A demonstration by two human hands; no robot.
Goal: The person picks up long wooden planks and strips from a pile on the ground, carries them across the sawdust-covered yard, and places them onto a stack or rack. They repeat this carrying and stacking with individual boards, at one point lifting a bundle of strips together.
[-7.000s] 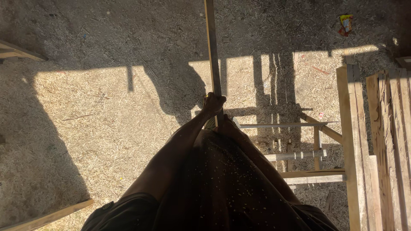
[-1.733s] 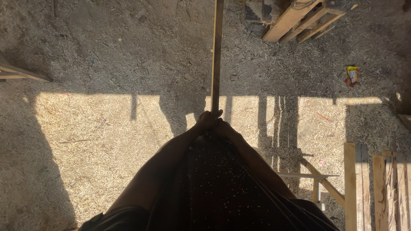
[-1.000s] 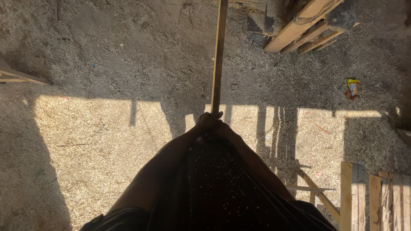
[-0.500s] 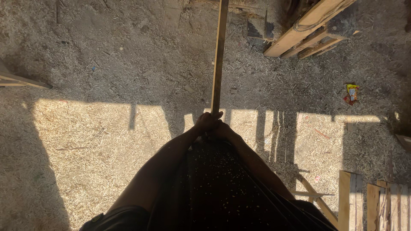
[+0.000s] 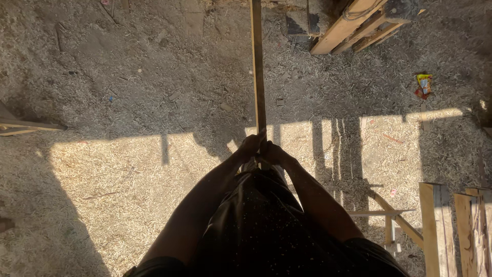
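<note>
A long thin wooden strip (image 5: 258,66) runs from my hands straight ahead to the top edge of the view, above a ground covered in wood shavings. My left hand (image 5: 249,147) and my right hand (image 5: 272,152) meet in front of my body, both closed around the near end of the strip. Both forearms are in dark shadow. My dark clothing, speckled with sawdust, fills the lower middle of the view.
A stack of wooden beams (image 5: 359,25) lies at the top right. A small colourful wrapper (image 5: 424,85) lies on the shavings at right. Upright wooden planks (image 5: 451,231) stand at the lower right, with a thin wooden frame (image 5: 389,215) beside them. Another wooden piece (image 5: 25,125) sits at the left edge.
The view has tilted forward over the seconds: the planks at lower right slid down and out, the beam stack came into view at the top. My hands keep hold of the strip.
</note>
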